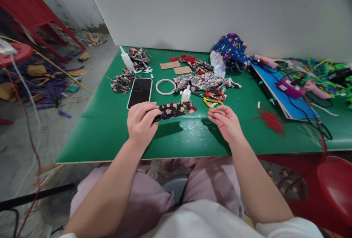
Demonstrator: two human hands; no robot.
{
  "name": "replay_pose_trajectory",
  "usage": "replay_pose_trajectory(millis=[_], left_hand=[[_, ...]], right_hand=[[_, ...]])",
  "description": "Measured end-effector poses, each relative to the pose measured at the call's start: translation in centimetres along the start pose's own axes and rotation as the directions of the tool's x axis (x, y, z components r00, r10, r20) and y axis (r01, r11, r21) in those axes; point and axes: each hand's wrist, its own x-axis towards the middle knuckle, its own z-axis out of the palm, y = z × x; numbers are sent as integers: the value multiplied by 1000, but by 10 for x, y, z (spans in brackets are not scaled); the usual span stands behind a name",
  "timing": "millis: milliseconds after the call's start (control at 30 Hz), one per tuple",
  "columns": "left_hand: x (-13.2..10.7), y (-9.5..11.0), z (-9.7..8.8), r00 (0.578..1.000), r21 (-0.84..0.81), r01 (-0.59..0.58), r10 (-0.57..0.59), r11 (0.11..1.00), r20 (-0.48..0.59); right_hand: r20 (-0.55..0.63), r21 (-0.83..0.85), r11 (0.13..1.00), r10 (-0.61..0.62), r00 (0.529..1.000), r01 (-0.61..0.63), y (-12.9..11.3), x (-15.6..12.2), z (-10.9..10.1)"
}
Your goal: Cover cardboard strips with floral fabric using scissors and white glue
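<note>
My left hand (143, 122) is closed on one end of a black fabric strip (178, 110) with a pink and green floral print. The strip stretches to the right above the table, its far end free. To its right is my right hand (225, 122), with loosely bent fingers partly apart and nothing visible in them. Just beyond those fingertips lie scissors (214, 97) with red and yellow handles. A small white glue bottle (186, 94) stands behind the strip. Beside it is a roll of white tape (165, 87). The phone (140, 92) lies beyond my left hand.
Floral fabric pieces (202, 81) and two brown cards (182, 70) lie farther back on the green table (110, 135). Another glue bottle (127, 60) stands back left. At right are a blue folder (280, 89), pink glue guns (317, 89), cords and red threads (271, 121).
</note>
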Motion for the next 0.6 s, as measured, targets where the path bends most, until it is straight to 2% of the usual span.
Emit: replay_pose_trajectory(millis=[200, 333, 600], left_hand=[[-2, -1, 1, 1000, 7, 20, -20, 1000, 2], [-1, 0, 1, 1000, -1, 15, -15, 1000, 5], [1, 1, 0, 1000, -24, 5, -5, 1000, -4]], right_hand=[[-67, -27, 998, -59, 996, 57, 4, 2, -1], [-142, -91, 996, -12, 990, -1, 8, 3, -4], [-76, -33, 997, 65, 995, -68, 5, 2, -5]])
